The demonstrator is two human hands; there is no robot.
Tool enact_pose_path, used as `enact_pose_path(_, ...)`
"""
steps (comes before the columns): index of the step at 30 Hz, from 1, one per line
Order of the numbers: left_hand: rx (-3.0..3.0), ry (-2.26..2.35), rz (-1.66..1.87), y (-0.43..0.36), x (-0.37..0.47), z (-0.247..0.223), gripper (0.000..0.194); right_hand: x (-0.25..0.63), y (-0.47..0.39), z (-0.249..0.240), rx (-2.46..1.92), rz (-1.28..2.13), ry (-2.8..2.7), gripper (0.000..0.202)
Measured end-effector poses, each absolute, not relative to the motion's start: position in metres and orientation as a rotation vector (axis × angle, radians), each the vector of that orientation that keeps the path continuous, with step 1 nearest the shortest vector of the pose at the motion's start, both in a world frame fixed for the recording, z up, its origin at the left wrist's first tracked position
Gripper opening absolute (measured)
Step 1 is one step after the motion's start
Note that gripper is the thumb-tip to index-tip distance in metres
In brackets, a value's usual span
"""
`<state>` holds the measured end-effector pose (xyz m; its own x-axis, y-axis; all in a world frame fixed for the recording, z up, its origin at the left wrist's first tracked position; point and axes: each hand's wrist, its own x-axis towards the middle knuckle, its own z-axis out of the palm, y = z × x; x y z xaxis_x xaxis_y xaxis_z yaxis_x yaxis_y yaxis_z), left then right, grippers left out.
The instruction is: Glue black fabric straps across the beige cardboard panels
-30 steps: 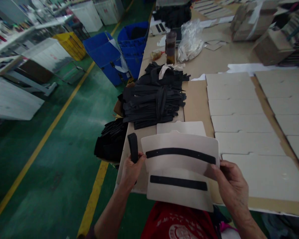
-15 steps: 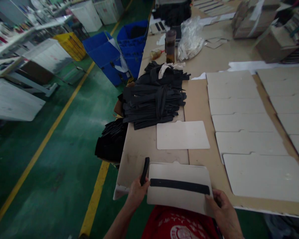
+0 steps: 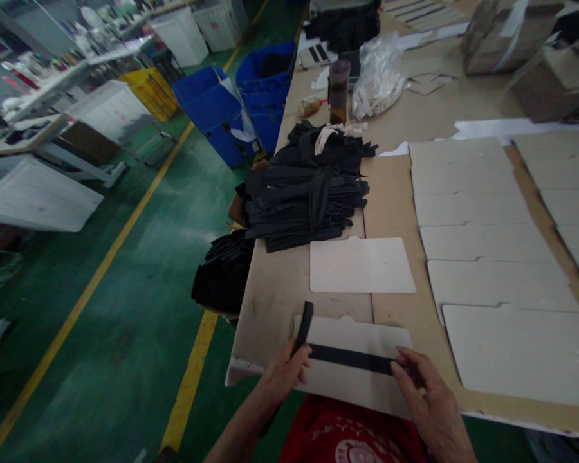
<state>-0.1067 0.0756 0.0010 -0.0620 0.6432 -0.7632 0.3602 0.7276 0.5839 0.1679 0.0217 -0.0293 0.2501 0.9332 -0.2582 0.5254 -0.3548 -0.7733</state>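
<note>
A long black strip (image 3: pixel 350 357) lies across a pale flat board (image 3: pixel 361 391) at the table's front edge. My left hand (image 3: pixel 285 368) is closed on the strip near the board's left side, and a loose black end (image 3: pixel 305 319) sticks up out of the fingers. At the strip's right end, the thumb and forefinger of my right hand (image 3: pixel 427 389) pinch it, over the board's right part. A second pale board (image 3: pixel 361 265) lies flat just beyond. Behind it is a pile of black strips (image 3: pixel 302 206), some bundled with a strip around them.
Overlapping pale boards (image 3: pixel 516 347) run in rows on the right. Farther back stand a bottle of brown liquid (image 3: pixel 338 93), a clear plastic bag (image 3: pixel 379 77) and a wrapped bundle (image 3: pixel 506 38). Blue bins (image 3: pixel 212 112) and a box of black pieces (image 3: pixel 224 273) are left of the table.
My left hand has moved right, onto the board's left part, carrying the loose strip end. My right hand has shifted from the board's right edge onto the strip's right end.
</note>
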Motion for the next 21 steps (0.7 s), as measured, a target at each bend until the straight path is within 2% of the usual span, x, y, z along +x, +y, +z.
enact_pose_path(2,0.666,1.342,0.278,0.078,-0.091,0.011,0.044,0.149,0.042,-0.015,-1.792,1.146,-1.431,0.038)
enact_pose_path(5,0.621,1.143,0.302,0.079,-0.074,0.014,0.052,0.122,0.071,-0.002,-1.604,1.157,-1.532,0.037)
enact_pose_path(21,0.534,1.413,0.365,0.080,-0.053,-0.004,0.044,0.111,0.092,-0.016,-1.546,0.838,-1.651,0.032)
